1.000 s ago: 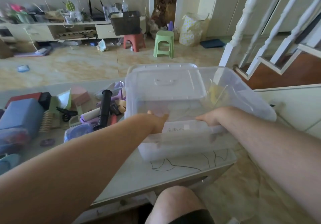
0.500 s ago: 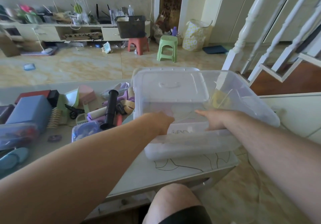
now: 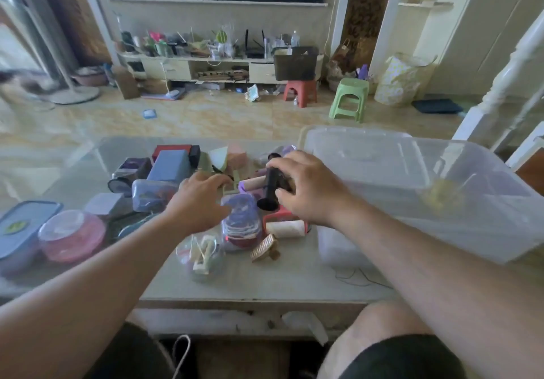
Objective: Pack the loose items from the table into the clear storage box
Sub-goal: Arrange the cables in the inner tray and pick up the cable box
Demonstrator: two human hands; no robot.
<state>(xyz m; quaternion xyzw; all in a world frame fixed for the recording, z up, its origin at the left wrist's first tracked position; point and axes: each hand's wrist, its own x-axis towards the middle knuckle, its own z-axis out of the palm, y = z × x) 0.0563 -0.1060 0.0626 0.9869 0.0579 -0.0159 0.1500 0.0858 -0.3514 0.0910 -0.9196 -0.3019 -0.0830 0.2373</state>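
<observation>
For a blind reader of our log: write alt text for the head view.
The right hand grips a black tube in a pile of small items on the table. The left hand reaches open toward the pile, and the clear storage box stands to the right.

**Tabletop layout**

Storage box [image 3: 418,190] is set on the tabletop [image 3: 265,278], right side. Loose items are heaped to its left, w/ two lidded containers [image 3: 44,234] at far left. Stools [image 3: 323,93] are seen behind, on the floor.
</observation>
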